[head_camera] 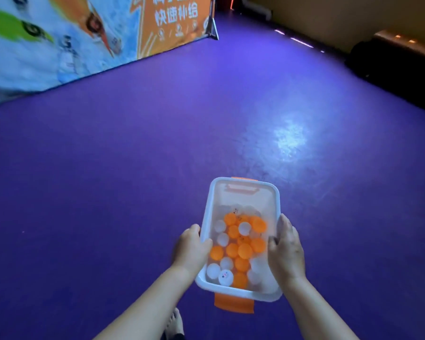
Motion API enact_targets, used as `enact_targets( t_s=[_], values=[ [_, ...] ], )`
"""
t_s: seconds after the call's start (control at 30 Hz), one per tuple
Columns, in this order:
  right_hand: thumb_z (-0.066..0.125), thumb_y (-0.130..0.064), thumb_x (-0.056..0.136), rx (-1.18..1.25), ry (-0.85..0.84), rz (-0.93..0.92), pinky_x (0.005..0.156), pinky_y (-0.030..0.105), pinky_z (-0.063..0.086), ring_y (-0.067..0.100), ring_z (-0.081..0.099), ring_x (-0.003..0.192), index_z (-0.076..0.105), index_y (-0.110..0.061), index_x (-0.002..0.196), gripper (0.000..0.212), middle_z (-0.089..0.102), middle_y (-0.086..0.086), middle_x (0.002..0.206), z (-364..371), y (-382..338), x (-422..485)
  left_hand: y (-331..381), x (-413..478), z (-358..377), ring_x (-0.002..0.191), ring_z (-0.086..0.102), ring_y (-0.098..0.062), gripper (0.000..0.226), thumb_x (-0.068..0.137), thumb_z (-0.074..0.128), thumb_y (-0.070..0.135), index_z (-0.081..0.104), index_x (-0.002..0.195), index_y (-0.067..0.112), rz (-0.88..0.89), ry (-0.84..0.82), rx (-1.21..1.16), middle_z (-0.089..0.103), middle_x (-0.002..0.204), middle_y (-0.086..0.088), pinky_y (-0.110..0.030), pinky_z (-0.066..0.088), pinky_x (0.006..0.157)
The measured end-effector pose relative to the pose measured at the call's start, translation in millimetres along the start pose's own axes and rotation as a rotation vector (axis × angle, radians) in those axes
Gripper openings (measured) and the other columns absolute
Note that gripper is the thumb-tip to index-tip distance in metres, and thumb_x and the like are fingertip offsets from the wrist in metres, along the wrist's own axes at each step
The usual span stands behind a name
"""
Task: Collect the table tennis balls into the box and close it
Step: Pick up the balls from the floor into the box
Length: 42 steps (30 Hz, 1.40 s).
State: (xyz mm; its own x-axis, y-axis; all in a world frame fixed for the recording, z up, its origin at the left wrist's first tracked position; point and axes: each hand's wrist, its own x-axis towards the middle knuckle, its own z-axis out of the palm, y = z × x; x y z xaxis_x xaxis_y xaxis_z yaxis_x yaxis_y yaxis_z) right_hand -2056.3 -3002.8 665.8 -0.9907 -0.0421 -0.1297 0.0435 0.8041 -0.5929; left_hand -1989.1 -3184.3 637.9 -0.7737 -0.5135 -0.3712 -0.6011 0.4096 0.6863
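- One box [276, 200] of clear plastic with a white rim is held open-topped above the purple floor [133, 155], low in the middle of the view, its long axis pointing away from the person.
- Two orange latches hang on the box: one on the far end [243, 188], one folded down from the near end [233, 304].
- Two hands carry it, one on each long side.
- The left hand [190, 249] grasps the left rim: its thumb lies over the edge and its fingers wrap the outer wall, out of sight.
- The right hand [286, 251] grasps the right rim: its thumb hooks inside and its fingers [286, 224] lie along the outer wall.
- The table tennis balls lie in the box, heaped toward the near end.
- About ten are orange balls [245, 251].
- At least eight are white balls [213, 270]. One of them bears a small printed mark [225, 277]. A few more at the far side are too blurred to count.
- One printed banner [84, 33] stands on the floor at upper left.
- One foot [174, 323] shows at the bottom edge, between the forearms.
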Motion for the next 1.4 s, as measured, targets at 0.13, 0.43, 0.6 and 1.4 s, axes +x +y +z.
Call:
enact_targets(
  t_s=[0.13,0.43,0.6,1.4],
  values=[
    [0.045,-0.004,0.092,-0.013,-0.066,-0.104,0.080,0.034,0.041,0.029,0.052,0.113,0.037,-0.015,0.138,0.048,0.050,0.011,0.130,16,-68,24,-10,33,-57,0.063,0.043,-0.023,0.028,0.078,0.058,0.023,0.034,0.065,0.017,-0.019,0.030,0.045,0.049,0.071,-0.001,-0.027,0.028,0.049],
    [0.044,-0.008,0.091,0.018,-0.197,-0.249,0.091,0.036,0.043,0.026,0.051,0.117,0.033,-0.022,0.142,0.055,0.046,0.007,0.139,75,-193,57,-42,68,-159,0.070,0.050,-0.029,0.027,0.079,0.059,0.026,0.038,0.069,0.014,-0.145,0.228,0.020,0.058,0.081,-0.007,-0.029,0.031,0.052],
    [0.043,-0.010,0.092,0.027,-0.318,-0.382,0.081,0.033,0.039,0.026,0.051,0.117,0.032,-0.026,0.143,0.055,0.045,0.004,0.140,108,-237,71,-61,73,-188,0.071,0.052,-0.030,0.028,0.079,0.058,0.026,0.035,0.067,0.015,-0.281,0.362,-0.037,0.057,0.080,-0.007,-0.029,0.032,0.053],
    [0.049,-0.007,0.086,-0.036,-1.336,-1.445,0.076,0.027,0.040,0.011,0.048,0.095,0.038,-0.030,0.136,0.056,0.053,0.000,0.127,173,-332,-3,-34,-83,-114,0.066,0.051,-0.023,0.032,0.078,0.065,0.022,0.039,0.060,0.019,-1.137,1.419,-0.495,0.048,0.060,0.004,-0.029,0.032,0.055]
  ],
)
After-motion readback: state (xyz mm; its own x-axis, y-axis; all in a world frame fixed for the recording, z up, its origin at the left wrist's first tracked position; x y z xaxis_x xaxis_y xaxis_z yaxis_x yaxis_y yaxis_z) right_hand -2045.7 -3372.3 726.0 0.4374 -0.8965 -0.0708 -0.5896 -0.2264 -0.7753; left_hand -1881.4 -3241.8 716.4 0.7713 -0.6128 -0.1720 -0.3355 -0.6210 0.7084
